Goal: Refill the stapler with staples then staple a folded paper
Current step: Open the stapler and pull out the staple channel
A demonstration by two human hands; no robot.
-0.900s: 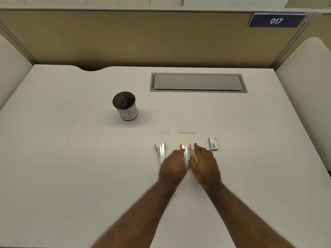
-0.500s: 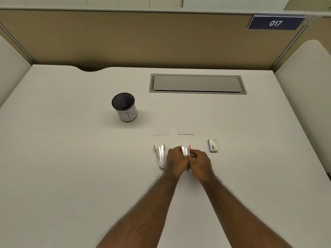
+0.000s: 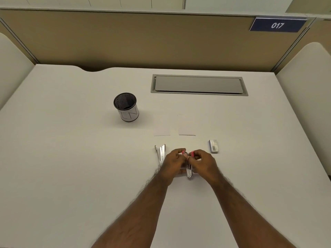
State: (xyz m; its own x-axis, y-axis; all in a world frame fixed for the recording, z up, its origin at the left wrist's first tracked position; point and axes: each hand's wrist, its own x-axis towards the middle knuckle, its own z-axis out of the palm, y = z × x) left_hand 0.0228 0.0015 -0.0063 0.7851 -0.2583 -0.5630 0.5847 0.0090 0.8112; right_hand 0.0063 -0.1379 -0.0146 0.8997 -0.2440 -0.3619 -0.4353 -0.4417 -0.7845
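A: Step in hand?
B: Opening red stapler (image 3: 189, 169) at worktop (image 3: 71, 158) centre; left hand (image 3: 174, 161), right hand (image 3: 203, 161) closed around it.
A: Next?
B: Probably fetching staple box (image 3: 213, 146), just right.

Stapler (image 3: 188, 162): small, silver metal with pink/red ends, opened out, hinge end toward the viewer, pink tips away. Partly hidden; lifted or resting on the surface cannot be told.

Second stapler (image 3: 161, 153): silver, opened in a V, lying flat on the surface just left of the first.

Staple box (image 3: 213, 146): small, grey-white, flat on the surface to the right, apart.

Two white folded papers (image 3: 187, 131), (image 3: 162, 131): flat, side by side, just beyond the staplers.
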